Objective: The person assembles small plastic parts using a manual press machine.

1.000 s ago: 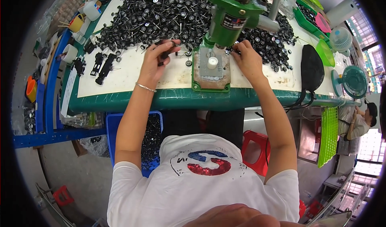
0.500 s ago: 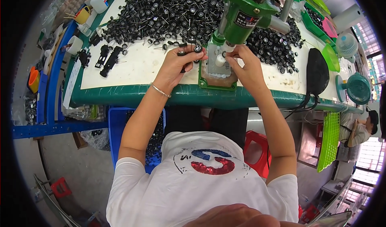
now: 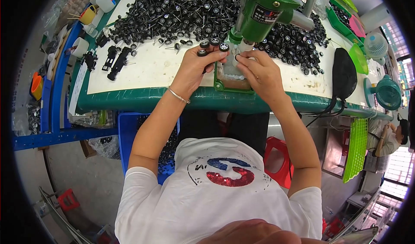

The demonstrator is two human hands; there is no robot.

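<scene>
Green metal dominates the head view, the only one I have: a press [image 3: 261, 17] stands over the near side of the table [image 3: 147, 77], its ram [image 3: 248, 43] just above and between the two hands. From my distant seat I see the left hand [image 3: 192, 66] curled around a cluster of black wheels [image 3: 223, 47], its grip closed enough to hold several at once; the axles are too hidden for me to give their long axis. On the right hand [image 3: 263, 73], thumb and forefinger pinch a small dark round piece [image 3: 237, 57], with hardly any gap between them.

I judge that everything turns on this piece: it sits over the press base [image 3: 219, 85], nearer me than the ram, left of the right palm, just right of the foremost wheel. The right hand is nearer, touching it; the left is close beside. I cannot tell whether piece and ram line up. Beyond, a heap of wheels [image 3: 186, 14] covers the table's far side.
</scene>
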